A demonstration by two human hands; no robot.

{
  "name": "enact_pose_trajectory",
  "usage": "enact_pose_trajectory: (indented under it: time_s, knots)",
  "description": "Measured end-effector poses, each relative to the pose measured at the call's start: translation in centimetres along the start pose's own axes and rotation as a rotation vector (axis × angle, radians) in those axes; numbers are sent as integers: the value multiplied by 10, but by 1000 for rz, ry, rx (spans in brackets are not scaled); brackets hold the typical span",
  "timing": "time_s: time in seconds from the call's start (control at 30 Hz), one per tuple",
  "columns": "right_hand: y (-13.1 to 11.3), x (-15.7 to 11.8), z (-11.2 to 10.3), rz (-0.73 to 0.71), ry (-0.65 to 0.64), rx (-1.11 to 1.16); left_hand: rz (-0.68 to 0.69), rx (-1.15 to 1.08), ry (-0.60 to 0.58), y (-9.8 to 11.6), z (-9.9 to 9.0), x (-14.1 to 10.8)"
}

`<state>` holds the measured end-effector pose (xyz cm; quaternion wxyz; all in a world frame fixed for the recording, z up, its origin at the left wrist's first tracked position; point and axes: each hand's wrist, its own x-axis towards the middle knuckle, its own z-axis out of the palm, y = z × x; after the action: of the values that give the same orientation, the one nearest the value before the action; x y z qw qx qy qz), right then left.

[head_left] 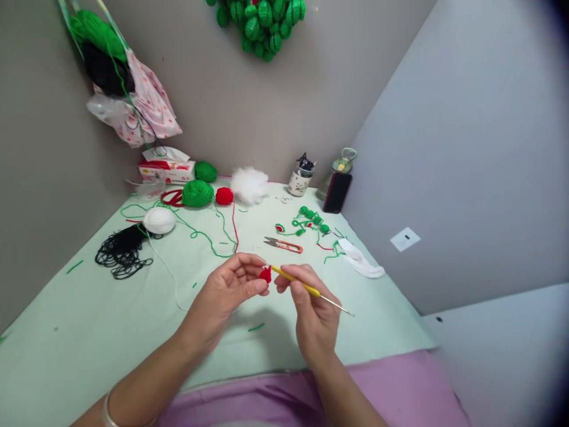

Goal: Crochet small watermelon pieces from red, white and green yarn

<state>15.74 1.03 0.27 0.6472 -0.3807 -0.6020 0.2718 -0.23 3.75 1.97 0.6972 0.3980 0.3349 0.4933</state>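
My left hand (226, 293) pinches a small red crocheted piece (265, 274) between thumb and fingers above the table. In my right hand (316, 314) is a crochet hook (306, 287) with a yellow handle, one end at the red piece and its metal end pointing down to the right. A red yarn ball (224, 196) lies farther back, its strand running toward my left hand. Beyond my hands lie orange-handled thread snips (283, 244). Small green crocheted pieces (310, 213) rest to the right of them.
Around the pale green table (133, 344) stand a tissue box (168, 171), green yarn (198, 193), white stuffing (249, 185), a jar (300, 179) and a phone (338, 192). Black yarn (122, 252) and white yarn (159, 220) lie left; white cloth (361, 259) lies right.
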Motion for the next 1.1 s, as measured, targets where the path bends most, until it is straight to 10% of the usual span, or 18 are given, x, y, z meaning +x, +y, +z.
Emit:
enact_pose_trajectory:
  time_s: [0.2, 0.5, 0.73, 1.1]
  knots:
    - [8, 1, 6, 197, 71, 131, 16, 7, 132, -7, 3, -2]
    - [1, -1, -4, 36, -131, -48, 55, 106, 134, 3, -5, 9]
    - [2, 0, -4, 116, -103, 36, 9, 134, -68, -1, -8, 15]
    - [9, 0, -3, 119, -107, -60, -24, 111, -39, -13, -7, 5]
